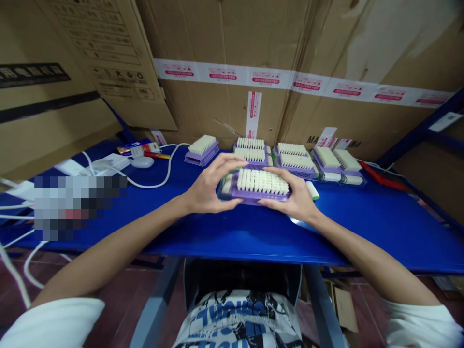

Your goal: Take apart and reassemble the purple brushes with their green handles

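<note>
Both hands grip a purple block topped with rows of cream, bristle-like pegs point(261, 181), held low above the blue table. My left hand point(212, 186) curls around its left end, thumb along the front and fingers over the back. At the right end my right hand point(297, 197) pinches it the same way. A pale rounded part and some clear, greenish edging show at the block's left end, partly behind the fingers. Just right of my right hand lies a small white cylinder with a green end point(312, 190).
Behind stand similar purple blocks: one alone point(203, 151), others in a row point(295, 157). At left lie white cables point(159, 183), a white computer mouse point(142, 162) and a pixelated area. A red tool point(382, 178) lies right. Cardboard point(232, 38) walls the back of the blue table point(217, 237).
</note>
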Demonstrator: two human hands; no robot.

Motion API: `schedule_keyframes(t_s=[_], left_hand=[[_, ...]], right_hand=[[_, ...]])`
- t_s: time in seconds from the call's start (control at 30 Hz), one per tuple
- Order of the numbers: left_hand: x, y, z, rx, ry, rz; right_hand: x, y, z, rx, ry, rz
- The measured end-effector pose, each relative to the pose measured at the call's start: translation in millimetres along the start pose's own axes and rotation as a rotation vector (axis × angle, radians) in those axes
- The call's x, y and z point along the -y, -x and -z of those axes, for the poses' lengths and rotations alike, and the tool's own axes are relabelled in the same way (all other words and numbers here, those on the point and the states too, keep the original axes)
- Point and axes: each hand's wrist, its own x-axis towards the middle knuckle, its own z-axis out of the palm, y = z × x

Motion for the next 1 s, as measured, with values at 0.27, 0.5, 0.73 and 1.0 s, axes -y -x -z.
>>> schedule_keyframes(t_s=[0.27,0.5,0.73,1.0], left_hand=[[23,3,-6,-0.021,0.228,0.25],[42,-1,1,-0.011,0.509,0.357],[21,-2,-14,-0.151,0.396,0.259],[7,-5,-22,-0.169,0.298,0.232]], right_hand=[[3,0,-6,-0.175,-0.01,-0.142],[-1,-5,8,-0.06,-0.074,-0.035],[2,0,-5,-0.208,0.121,0.048],[-1,-3,4,-0.208,0.068,0.034]])
